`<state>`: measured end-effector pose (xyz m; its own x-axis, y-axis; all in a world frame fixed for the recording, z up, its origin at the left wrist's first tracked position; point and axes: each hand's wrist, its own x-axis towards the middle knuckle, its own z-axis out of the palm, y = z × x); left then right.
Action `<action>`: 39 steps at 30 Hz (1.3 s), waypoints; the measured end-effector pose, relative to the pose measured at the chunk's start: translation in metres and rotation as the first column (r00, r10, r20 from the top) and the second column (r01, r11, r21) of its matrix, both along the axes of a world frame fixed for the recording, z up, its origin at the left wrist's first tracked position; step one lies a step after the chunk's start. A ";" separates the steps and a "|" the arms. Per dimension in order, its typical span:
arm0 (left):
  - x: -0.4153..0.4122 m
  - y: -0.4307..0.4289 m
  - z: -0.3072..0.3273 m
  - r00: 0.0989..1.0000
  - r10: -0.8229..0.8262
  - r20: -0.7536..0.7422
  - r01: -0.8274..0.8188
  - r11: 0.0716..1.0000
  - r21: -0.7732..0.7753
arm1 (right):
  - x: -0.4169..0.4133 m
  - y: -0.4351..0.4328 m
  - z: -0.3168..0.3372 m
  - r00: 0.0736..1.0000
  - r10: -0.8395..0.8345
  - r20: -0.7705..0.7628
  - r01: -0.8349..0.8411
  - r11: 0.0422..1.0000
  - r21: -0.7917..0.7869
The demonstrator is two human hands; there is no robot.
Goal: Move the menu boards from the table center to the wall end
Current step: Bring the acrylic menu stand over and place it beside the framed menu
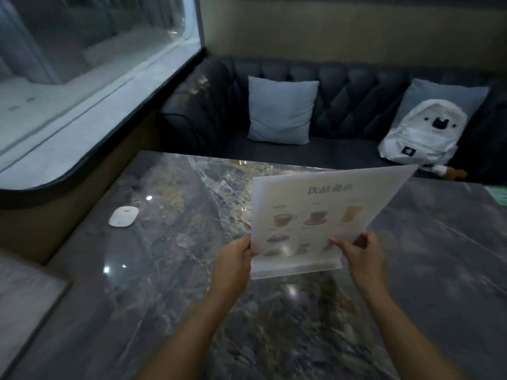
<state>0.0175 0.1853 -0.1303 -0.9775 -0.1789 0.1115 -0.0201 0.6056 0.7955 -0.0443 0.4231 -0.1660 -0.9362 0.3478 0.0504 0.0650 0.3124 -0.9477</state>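
Note:
A white menu board (315, 212) with drink pictures and a clear base stands tilted over the middle of the grey marble table (170, 283). My left hand (236, 259) grips its lower left edge. My right hand (362, 253) grips its lower right edge, thumb on the front face. The board's base hovers just above or rests on the tabletop; I cannot tell which. The wall with the window (82, 64) lies along the table's left side.
A small white oval device (124, 216) lies on the table near the wall side. Behind the table stands a dark tufted sofa (343, 86) with a grey cushion (282, 113) and a white backpack (422, 133). Something green (498, 196) shows at the right edge.

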 end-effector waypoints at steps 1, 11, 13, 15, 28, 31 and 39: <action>0.002 -0.012 0.001 0.999 0.037 0.000 -0.037 0.999 -0.009 | -0.004 -0.013 0.000 1.000 0.025 -0.003 -0.025 1.000 -0.006; 0.014 -0.140 0.009 0.963 0.271 0.012 -0.271 0.963 0.004 | -0.031 -0.158 0.013 0.968 0.251 0.001 -0.249 0.963 -0.099; 0.018 -0.163 0.011 0.959 0.282 -0.021 -0.283 0.959 -0.018 | -0.035 -0.186 0.018 0.956 0.294 -0.008 -0.294 0.952 -0.089; 0.023 -0.186 0.012 0.950 0.307 -0.049 -0.308 0.951 -0.028 | -0.038 -0.212 0.021 0.940 0.341 -0.033 -0.342 0.935 -0.092; 0.050 -0.308 0.034 0.866 0.490 -0.101 -0.486 0.872 0.062 | -0.057 -0.359 0.029 0.857 0.506 -0.095 -0.507 0.862 0.019; 0.054 -0.325 0.041 0.840 0.530 -0.119 -0.521 0.848 0.101 | -0.064 -0.384 0.032 0.847 0.530 -0.030 -0.531 0.848 0.000; 0.064 -0.354 0.035 0.779 0.623 -0.067 -0.624 0.781 0.015 | -0.082 -0.443 0.029 0.750 0.661 -0.018 -0.655 0.740 -0.155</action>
